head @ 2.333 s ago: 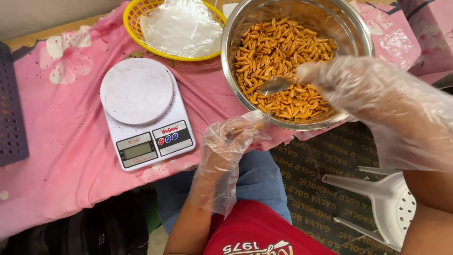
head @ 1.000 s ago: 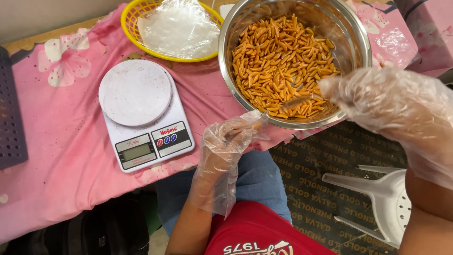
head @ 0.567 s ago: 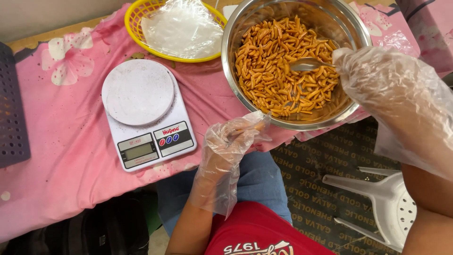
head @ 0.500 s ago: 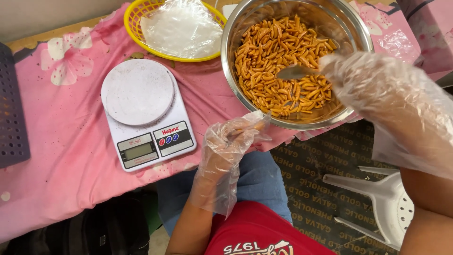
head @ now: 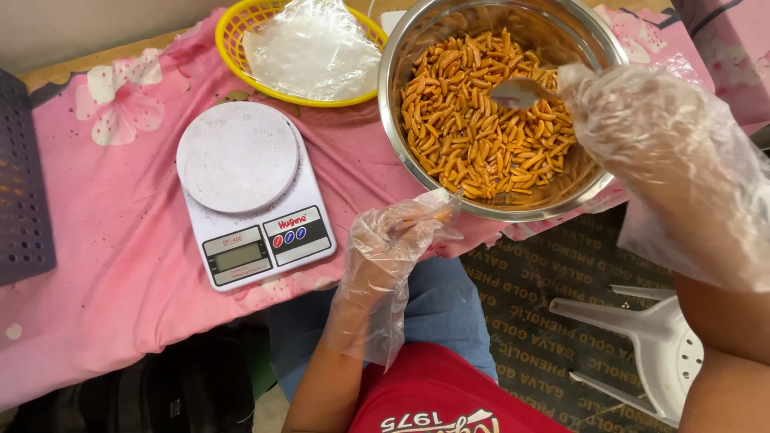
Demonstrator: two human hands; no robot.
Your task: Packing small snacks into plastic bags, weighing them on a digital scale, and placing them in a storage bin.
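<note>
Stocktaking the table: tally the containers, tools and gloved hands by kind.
Steel bowl of orange snack sticks: 1
Yellow basket: 1
Kitchen scale: 1
Spoon: 1
Gloved hands: 2, left hand and right hand
Total: 6

We see a metal spoon (head: 520, 91) lying bowl-down on a heap of orange stick snacks (head: 481, 128), its handle hidden under a plastic glove. The snacks fill a round steel bowl (head: 401, 56) sitting at the table's near edge.
</note>
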